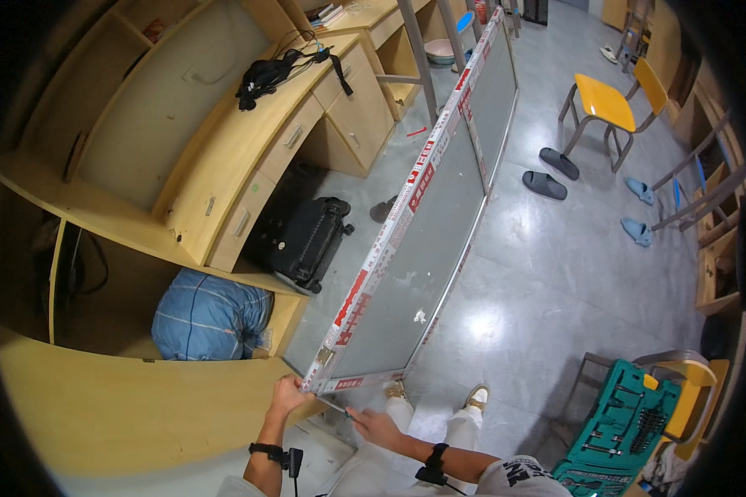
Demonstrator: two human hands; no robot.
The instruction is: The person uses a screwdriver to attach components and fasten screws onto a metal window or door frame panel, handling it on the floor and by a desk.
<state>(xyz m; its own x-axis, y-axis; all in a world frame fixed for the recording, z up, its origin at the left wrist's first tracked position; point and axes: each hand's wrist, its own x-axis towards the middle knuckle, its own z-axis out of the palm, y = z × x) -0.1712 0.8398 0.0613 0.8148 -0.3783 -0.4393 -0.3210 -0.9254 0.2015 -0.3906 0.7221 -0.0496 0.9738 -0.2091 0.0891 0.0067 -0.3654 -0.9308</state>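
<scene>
A long grey framed panel [406, 257], like a screen door, stands on edge, stretching from my body to the far end of the room. Red-and-white printed film covers its frame. My left hand [289, 397] is closed at the panel's near corner, its fingertips against the frame. In my right hand [378, 426] is a thin-shafted tool that looks like a screwdriver [333, 404]. Its shaft points left toward that corner, close to my left fingers. The handle is mostly hidden in my grip, and I cannot make out what the tip touches.
At right, a green tool case [617, 422] lies open on a chair. A yellow chair [607, 101], dark slippers [545, 184] and blue slippers [638, 232] stand beyond. Left are a wooden desk [215, 141], a black suitcase [298, 244] and a blue bedding bundle [199, 319] in a cabinet.
</scene>
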